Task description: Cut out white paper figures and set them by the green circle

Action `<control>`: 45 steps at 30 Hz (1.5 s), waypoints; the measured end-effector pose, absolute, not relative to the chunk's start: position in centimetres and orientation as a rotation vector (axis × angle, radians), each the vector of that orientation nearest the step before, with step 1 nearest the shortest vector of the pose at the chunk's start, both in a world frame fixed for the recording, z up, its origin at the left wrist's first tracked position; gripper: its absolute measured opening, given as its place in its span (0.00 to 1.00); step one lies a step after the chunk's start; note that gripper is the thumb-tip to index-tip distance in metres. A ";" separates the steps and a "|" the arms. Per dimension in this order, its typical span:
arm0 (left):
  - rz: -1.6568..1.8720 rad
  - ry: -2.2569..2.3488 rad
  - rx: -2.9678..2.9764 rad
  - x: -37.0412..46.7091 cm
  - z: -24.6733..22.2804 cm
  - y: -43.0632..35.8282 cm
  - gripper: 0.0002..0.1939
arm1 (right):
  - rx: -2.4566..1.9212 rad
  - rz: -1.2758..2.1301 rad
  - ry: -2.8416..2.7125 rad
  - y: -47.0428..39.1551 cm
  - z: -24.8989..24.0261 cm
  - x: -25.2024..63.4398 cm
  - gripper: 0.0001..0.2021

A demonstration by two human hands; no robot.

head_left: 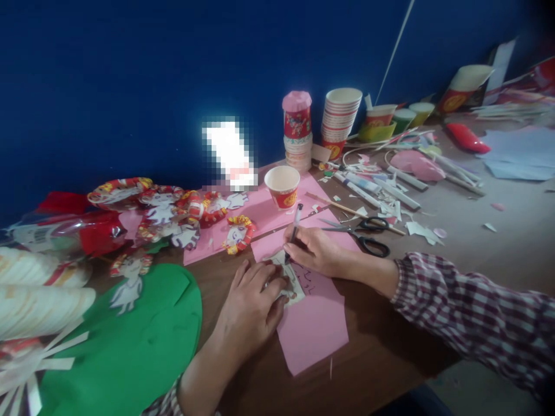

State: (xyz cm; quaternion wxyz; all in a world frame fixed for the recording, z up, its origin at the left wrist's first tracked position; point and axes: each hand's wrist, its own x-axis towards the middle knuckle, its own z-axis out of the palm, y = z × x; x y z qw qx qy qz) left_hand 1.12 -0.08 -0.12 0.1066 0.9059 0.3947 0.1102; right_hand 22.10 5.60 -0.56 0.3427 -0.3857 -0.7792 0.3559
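**Writing pen [298, 219] and pale paper piece [296, 285], on the desk [368, 352]**

Pen: slim, clear barrel, dark end; judged light, stiff and a little slippery; your right hand [318, 248] is closed round its lower part, the tip down at the upper part of the pale paper piece; best held low, just above the point, with thumb against fingers.

Pale paper piece: small, thin, bearing dark lines; lies on the pink paper [314, 332]; judged nearly weightless, quick to crease and apt to slide; your left hand [254, 297] rests palm down over its left side, fingers slightly apart, pinching nothing that shows; press it with flat fingertips, or lift it by the free right edge.

Pink paper: larger, flat, dark marks beside the pale paper piece; likely limp and easily torn; take it by the lower corners, clear of both your hands.

Nearby: scissors [354, 232], beyond your right wrist; paper cup [284, 199], upright, farther off, probably light and easily dented.
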 end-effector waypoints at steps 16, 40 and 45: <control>0.291 1.173 2.679 1.2 0.0 0.0 0.16 | -1.036 1.255 -1.742 5.9 -0.4 22.2 0.06; 0.244 1.180 2.680 1.5 0.5 0.0 0.17 | -1.017 0.940 -2.024 5.4 -1.1 22.2 0.02; 0.253 1.176 2.696 1.5 0.4 0.1 0.17 | -0.994 0.932 -2.026 5.4 -1.0 22.3 0.03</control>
